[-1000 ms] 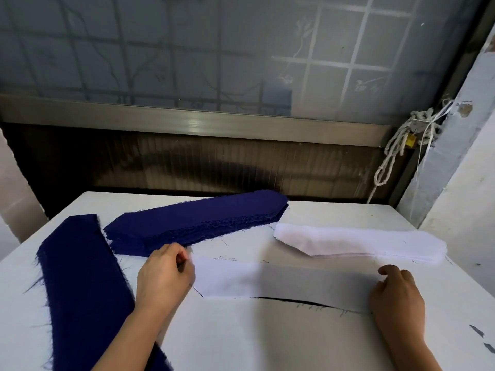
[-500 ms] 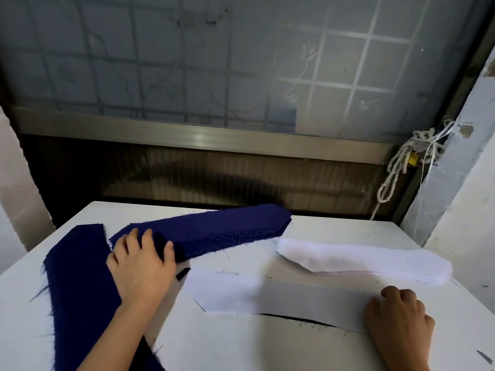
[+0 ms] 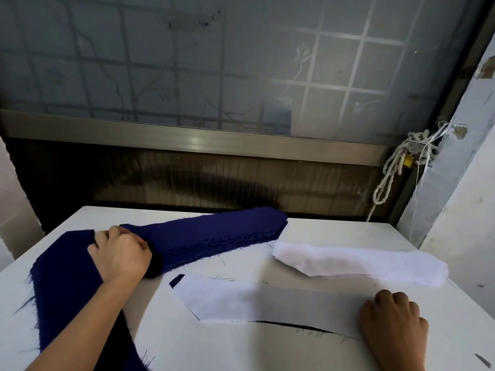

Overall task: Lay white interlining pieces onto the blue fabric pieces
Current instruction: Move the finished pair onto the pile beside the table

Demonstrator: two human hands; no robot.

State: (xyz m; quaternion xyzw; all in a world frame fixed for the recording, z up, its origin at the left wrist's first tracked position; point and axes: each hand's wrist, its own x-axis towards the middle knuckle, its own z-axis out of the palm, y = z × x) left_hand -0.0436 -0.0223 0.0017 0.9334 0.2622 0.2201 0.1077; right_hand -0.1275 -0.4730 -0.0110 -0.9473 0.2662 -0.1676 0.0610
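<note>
Left hand [image 3: 120, 258] tight around blue stack [image 3: 214, 236], right hand [image 3: 393, 319] atop interlining [image 3: 254, 301] (grip hidden).

2 blue piles [image 3: 214, 236] [image 3: 64, 277], 1 white stack [image 3: 361, 266]

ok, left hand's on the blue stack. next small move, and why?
Probably peel the top piece off the blue stack with the left hand and draw it nearer. Its grip is closed on the stack's near end, and the right hand rests on a white piece that already covers a blue one: only thin dark edges show beneath it.
</note>
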